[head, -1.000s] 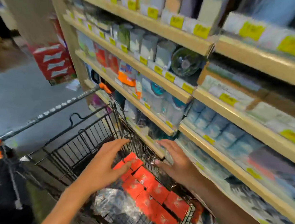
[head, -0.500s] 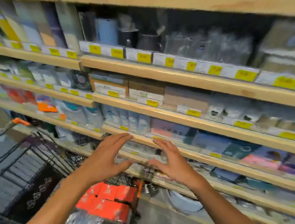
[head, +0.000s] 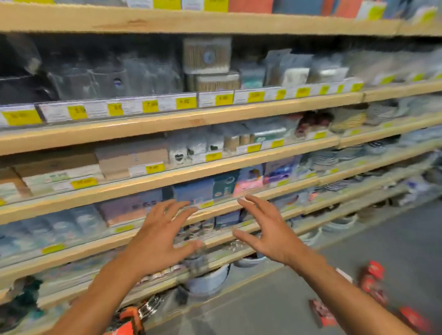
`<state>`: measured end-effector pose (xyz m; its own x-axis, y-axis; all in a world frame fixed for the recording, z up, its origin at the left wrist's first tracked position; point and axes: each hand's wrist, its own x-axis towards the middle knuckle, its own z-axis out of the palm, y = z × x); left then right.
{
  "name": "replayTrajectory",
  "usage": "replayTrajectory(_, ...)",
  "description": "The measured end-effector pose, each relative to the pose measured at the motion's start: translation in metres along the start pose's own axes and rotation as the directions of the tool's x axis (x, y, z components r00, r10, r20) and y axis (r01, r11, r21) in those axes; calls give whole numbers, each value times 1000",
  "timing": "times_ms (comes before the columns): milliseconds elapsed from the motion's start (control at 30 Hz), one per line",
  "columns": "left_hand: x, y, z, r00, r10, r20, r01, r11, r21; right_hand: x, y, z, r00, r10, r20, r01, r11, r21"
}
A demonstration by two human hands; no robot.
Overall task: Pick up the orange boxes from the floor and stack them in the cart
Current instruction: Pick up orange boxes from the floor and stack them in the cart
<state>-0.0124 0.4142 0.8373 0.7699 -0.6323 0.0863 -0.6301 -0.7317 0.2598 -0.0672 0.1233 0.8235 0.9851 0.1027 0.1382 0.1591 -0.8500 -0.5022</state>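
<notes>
Your left hand (head: 156, 238) and right hand (head: 268, 229) are raised side by side — fingers spread, slightly curved, holding nothing — with both forearms bare and outstretched.

The one camera sits on the person's head, close to the wooden shelves (head: 158, 124) that fill the upper frame, looking forward and down over both arms to the grey floor (head: 419, 244) at the lower right.
</notes>
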Motion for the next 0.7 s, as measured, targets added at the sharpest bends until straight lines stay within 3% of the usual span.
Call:
replayTrajectory(133,30,24,18,988,149,52,-150,989,18,-55,24,-12,984,167,-66,-173,979,-103)
replayTrajectory(333,78,98,55,940,313,134,-310,950,-42,-145,71,-40,893,404,-201,-432,893,-128)
replayTrajectory(700,154,264,96,818,531,222,-545,838,1,-271,183,-118,717,596,-361,-663,743,-90)
